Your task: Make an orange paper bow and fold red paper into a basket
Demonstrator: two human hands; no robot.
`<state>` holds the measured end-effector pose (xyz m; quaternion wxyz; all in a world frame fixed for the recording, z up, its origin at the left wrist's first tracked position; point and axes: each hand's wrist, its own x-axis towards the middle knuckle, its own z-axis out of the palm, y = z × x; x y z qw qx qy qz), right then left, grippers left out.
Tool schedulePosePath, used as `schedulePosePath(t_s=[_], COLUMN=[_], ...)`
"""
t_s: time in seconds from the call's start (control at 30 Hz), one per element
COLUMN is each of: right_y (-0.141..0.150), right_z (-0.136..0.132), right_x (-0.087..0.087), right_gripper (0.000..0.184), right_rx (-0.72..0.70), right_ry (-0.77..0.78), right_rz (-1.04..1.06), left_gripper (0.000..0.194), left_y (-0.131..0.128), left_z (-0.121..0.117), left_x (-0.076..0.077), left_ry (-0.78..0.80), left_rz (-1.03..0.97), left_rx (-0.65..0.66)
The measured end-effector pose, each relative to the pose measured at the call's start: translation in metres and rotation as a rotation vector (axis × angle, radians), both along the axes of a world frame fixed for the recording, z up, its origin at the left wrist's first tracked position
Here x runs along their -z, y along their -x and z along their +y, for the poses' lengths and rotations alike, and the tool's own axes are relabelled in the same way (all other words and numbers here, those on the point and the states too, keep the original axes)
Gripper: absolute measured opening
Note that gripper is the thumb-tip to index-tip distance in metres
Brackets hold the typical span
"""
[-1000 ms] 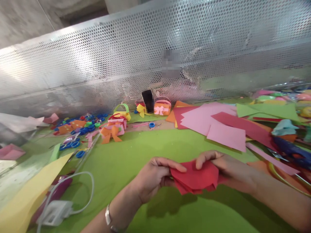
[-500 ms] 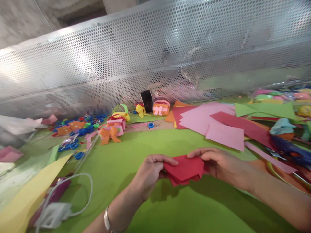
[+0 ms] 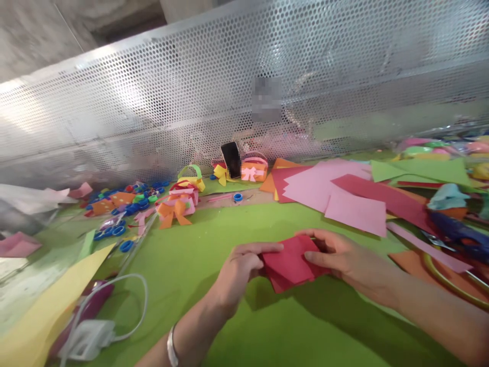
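Note:
Between my hands is a folded piece of red paper (image 3: 292, 262), raised a little over the green tabletop (image 3: 214, 232). My left hand (image 3: 244, 267) pinches its left edge, with the index finger lying along the top. My right hand (image 3: 332, 252) grips the right side; its thumb presses on the front face and the other fingers are behind the paper, partly hidden. Beyond the hands, small paper baskets with bows stand on the table, among them a pink one with an orange bow (image 3: 173, 211) and an orange one with a pink bow (image 3: 254, 171).
Pink paper sheets (image 3: 355, 211) and red strips lie at the right, near a dark blue tool (image 3: 460, 237). Blue rings and small pieces (image 3: 126, 245) are scattered at the left. A white charger with cable (image 3: 91, 339) sits front left. A perforated metal panel (image 3: 183, 102) closes the back.
My right thumb has come over onto the front of the red paper. Its right part now lies flatter, and the paper is tilted more.

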<state>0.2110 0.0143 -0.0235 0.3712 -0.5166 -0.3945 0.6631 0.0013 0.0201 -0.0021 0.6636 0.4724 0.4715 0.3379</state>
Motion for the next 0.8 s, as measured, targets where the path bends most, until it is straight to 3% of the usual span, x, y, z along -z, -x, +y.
schedulePosePath(t_s=[0.07, 0.2, 0.5, 0.8], right_y=[0.001, 0.006, 0.009, 0.010], right_z=[-0.001, -0.006, -0.006, -0.001], right_x=[-0.001, -0.007, -0.008, 0.000], right_gripper=[0.063, 0.061, 0.048, 0.046], right_rx=[0.000, 0.041, 0.046, -0.019], right_ry=[-0.026, -0.060, -0.204, -0.297], right_rz=[-0.022, -0.068, -0.212, -0.165], left_gripper=[0.042, 0.072, 0.064, 0.060], left_y=[0.000, -0.004, 0.000, 0.004], left_z=[-0.001, -0.002, 0.002, 0.006], left_x=[0.000, 0.001, 0.010, 0.015], left_ry=[-0.017, -0.017, -0.047, -0.029], left_rz=[0.003, 0.064, 0.076, 0.027], left_rx=[-0.020, -0.079, -0.128, -0.131])
